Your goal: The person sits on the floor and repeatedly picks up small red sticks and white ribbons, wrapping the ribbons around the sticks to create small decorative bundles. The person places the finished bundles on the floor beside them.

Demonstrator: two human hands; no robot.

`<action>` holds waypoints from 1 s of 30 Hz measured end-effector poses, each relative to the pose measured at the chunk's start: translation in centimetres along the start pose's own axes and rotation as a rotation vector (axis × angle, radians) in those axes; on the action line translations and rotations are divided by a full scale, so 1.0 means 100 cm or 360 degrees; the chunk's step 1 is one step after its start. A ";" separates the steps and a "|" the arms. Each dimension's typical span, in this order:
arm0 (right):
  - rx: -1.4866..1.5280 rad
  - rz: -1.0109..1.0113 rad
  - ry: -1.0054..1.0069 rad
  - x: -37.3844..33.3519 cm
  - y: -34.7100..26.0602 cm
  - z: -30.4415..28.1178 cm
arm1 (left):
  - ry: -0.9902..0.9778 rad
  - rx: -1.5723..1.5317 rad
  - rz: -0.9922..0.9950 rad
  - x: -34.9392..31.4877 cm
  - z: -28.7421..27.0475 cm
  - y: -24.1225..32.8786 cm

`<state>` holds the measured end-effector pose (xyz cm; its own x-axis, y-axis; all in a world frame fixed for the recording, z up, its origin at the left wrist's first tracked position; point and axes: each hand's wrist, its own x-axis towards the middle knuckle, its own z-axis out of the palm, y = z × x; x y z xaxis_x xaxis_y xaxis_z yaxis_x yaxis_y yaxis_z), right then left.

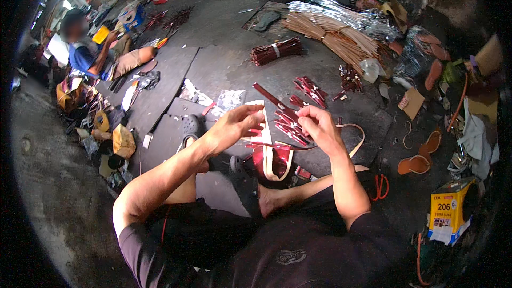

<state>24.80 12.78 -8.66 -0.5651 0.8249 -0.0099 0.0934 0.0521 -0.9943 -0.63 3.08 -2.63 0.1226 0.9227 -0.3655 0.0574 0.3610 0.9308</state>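
My left hand is raised in front of me, its fingers curled at the upper end of a long cream strip. The strip hangs down and bends back up beside a shiny red piece. Between thumb and fingers of my right hand is a dark red strap, slanting up to the left. Below the hands lie several short shiny red straps, partly hidden. More red straps lie beyond my right hand. A thin dark band with a pale end curves out to the right.
A tied dark red bundle lies ahead, with brown strips and silver strips behind it. Orange sandals and a yellow can are at right. Another person sits far left. My black clogs are close by.
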 end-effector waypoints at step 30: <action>-0.0424 -0.0701 0.0331 -0.017 -0.061 0.076 | 0.0524 0.0729 0.0392 -0.041 0.027 0.037</action>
<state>18.99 6.81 -3.43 -0.4264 0.7852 0.4490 0.1041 0.5357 -0.8380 1.75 0.30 2.24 -0.1219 0.9913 -0.0501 0.4952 0.1045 0.8624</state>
